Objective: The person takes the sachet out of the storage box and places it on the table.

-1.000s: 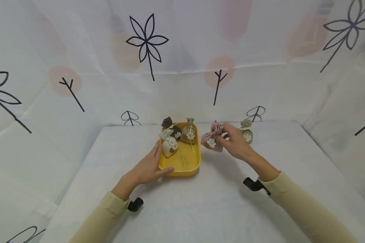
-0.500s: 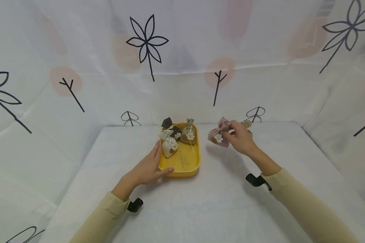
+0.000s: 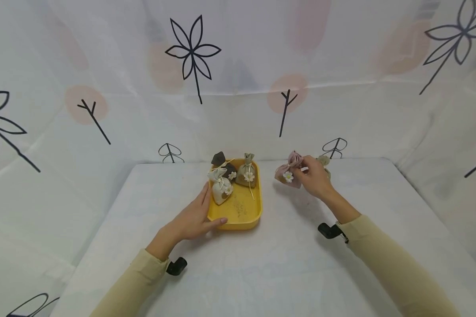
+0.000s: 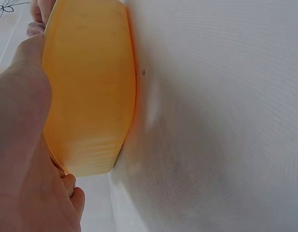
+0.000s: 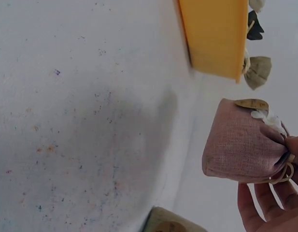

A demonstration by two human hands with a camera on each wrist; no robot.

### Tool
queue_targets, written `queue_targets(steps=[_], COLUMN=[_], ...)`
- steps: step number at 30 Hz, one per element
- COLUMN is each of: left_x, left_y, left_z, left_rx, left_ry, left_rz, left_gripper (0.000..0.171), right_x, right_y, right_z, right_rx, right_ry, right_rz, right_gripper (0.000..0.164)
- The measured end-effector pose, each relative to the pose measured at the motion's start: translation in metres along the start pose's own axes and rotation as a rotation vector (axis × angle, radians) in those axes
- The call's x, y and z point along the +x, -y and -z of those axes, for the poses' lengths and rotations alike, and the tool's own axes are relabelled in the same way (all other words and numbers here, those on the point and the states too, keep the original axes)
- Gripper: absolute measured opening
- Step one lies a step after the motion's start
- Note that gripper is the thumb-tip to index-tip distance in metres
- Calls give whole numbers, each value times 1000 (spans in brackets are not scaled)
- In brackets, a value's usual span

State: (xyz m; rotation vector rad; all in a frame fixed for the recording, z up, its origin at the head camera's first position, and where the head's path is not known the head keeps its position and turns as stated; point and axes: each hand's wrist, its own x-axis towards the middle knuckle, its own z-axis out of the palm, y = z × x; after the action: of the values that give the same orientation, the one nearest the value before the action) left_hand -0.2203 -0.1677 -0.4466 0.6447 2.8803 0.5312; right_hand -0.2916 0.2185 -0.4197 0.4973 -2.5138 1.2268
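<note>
Pink woven-cloth pouch with a gathered neck (image 3: 289,172) seen in the right half of the scene, toward the far edge of the white cloth-covered table (image 3: 262,273). It is gripped at the neck by the right hand (image 3: 316,177), thumb and fingers closed on the gathered cloth. Long axis slanted: ruffled neck pointed far and right, broad base turned near and left. By the right wrist view, the pouch is held clear of the table; a white cloth flower (image 5: 267,119), a small oval brown tag (image 5: 251,103) and a pale cord (image 5: 283,175) are carried on it. A yellow rounded-rectangular tray (image 3: 239,214) is placed to its left, well apart from it. The tray's near-left corner is held by the left hand (image 3: 196,219), thumb laid over the near rim, fingers set along the left wall. Three pouches are contained in the tray: a charcoal cloth pouch (image 3: 230,169), far left, neck tipped left; a white cloth pouch (image 3: 221,191), just nearer, neck also tipped left; an olive-brown cloth pouch (image 3: 246,175), far right, neck upward. An olive-beige cloth pouch (image 3: 324,160), beyond the right hand, is partly hidden by it.
</note>
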Motion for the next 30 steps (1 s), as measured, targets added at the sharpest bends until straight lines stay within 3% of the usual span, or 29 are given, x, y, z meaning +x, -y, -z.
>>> queue_targets(steps=[15, 30], left_x=[1, -1], left_y=[1, -3], left_z=[1, 4], left_rx=[9, 4], left_ry=[2, 4], left_rz=[1, -5], left_gripper=[116, 115], right_x=[5, 2], right_y=[-16, -34], right_z=[-13, -21], right_rx=[-3, -3], right_ry=[-14, -82], right_rz=[-60, -15], right_gripper=[24, 21])
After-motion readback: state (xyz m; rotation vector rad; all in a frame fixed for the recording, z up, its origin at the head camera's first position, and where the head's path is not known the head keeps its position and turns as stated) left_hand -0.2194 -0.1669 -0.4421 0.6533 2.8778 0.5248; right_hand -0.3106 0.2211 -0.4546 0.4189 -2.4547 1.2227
